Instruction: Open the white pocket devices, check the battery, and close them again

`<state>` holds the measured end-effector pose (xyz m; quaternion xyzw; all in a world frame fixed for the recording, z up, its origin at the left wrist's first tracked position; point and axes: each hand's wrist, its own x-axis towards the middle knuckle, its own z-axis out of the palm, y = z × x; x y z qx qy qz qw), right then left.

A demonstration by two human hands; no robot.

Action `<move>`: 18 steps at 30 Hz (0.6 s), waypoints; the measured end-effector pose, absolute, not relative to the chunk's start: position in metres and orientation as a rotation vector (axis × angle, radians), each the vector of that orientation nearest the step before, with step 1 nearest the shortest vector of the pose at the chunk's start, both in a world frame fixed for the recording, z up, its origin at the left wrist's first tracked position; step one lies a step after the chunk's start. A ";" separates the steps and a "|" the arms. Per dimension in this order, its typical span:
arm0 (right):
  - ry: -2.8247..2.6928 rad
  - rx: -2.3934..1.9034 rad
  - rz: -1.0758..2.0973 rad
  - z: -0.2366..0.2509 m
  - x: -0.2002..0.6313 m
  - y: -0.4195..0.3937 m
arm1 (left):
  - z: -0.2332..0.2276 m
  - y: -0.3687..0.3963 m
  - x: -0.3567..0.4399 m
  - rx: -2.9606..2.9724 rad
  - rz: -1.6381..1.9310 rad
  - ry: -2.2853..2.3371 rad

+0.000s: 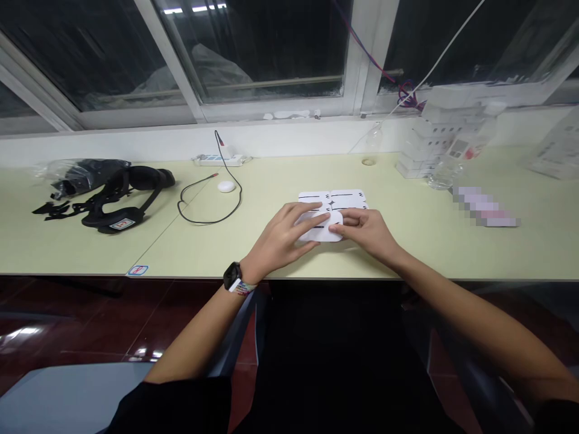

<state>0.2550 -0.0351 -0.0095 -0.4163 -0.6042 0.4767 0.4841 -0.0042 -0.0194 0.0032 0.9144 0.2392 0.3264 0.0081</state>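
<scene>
**Cards (350, 201) handled near the desk's (271, 181) front edge**

Mid-length, just in from that edge, the left hand (283, 236) lies with fingers spread on the nearest card (322, 234), apparently to steady it. The right hand (371, 232), half curled, appears to pinch that card's right side, presumably for control. The cards behind lie flat, each marked with a line and a W-like character. The front-edge tag (138, 270), towards the left corner, is illegible.
</scene>
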 end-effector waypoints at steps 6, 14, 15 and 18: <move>-1.609 -1.111 0.958 -0.003 0.285 -0.002 | 0.022 0.049 0.020 2.887 0.849 0.586; -2.261 -1.676 0.257 -0.019 0.311 0.032 | 0.003 0.169 0.043 2.418 0.717 0.893; -2.294 -1.705 0.280 -0.021 0.311 0.033 | -0.001 0.178 0.044 2.379 0.697 0.963; -2.314 -1.734 0.301 -0.024 0.311 0.035 | -0.010 0.192 0.042 2.321 0.606 1.071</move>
